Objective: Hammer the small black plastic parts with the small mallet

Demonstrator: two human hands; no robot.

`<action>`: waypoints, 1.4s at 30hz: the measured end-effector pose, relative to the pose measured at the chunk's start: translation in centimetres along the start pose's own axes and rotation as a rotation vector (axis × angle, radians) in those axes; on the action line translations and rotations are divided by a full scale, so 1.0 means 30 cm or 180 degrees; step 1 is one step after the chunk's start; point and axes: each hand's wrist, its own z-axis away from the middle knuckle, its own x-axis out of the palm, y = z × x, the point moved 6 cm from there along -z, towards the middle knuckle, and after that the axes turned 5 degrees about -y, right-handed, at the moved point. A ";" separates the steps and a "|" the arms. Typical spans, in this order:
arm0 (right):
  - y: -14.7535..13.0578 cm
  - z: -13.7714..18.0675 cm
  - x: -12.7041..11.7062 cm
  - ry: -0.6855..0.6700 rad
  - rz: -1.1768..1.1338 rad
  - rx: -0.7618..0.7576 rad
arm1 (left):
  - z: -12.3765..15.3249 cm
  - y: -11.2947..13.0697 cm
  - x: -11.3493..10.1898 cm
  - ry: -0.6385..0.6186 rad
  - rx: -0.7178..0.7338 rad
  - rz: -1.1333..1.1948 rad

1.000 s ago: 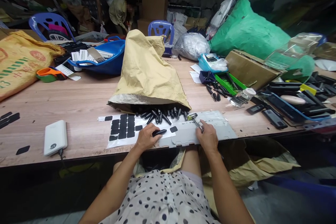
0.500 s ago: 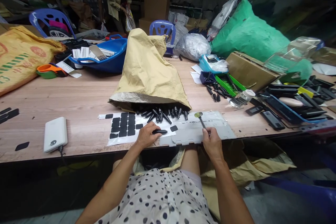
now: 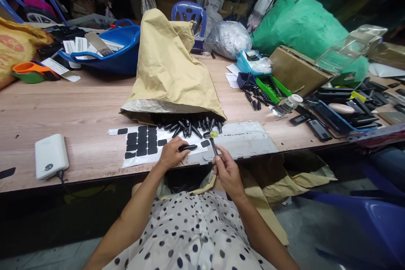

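Observation:
My left hand (image 3: 171, 152) rests at the table's near edge, its fingers closed on a slim black tube-like piece (image 3: 190, 147) that points right. In my right hand (image 3: 228, 174) is a small hammer (image 3: 214, 147), gripped by its handle, with the yellowish end of its head just right of the black piece and apart from it. Under the hands lie a grey flat board (image 3: 249, 140) and a white sheet (image 3: 129, 162) bearing rounded black stickers (image 3: 142, 141). Several similar black pieces (image 3: 187, 128) spill from the mouth of a tan sack (image 3: 172, 71).
A white power bank (image 3: 51, 156) with a cable lies left. Behind are a blue basin (image 3: 117, 65) and an orange-handled item (image 3: 23, 67). To the right stand a green tray (image 3: 271, 88), a clear bottle (image 3: 286, 105), a cardboard box (image 3: 297, 69) and a blue-rimmed tray (image 3: 341, 120).
My right hand has brought the hammer left, close to the black piece in my left hand. The left hand keeps its hold. The camera view has tilted down and shifted.

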 end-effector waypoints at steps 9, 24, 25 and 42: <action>-0.023 0.027 0.095 -0.0251 0.0798 -0.0817 | -0.007 -0.015 0.012 0.0016 -0.0024 0.0026; -0.003 0.034 0.105 -0.0221 0.1166 -0.1167 | -0.003 -0.013 0.010 0.0096 -0.0023 0.0068; 0.002 0.034 0.108 -0.0242 0.1162 -0.1143 | -0.003 -0.013 0.009 0.0093 -0.0035 0.0058; 0.100 -0.212 -0.241 0.1158 0.3534 -0.0307 | 0.004 -0.007 0.020 0.0030 -0.0035 -0.0284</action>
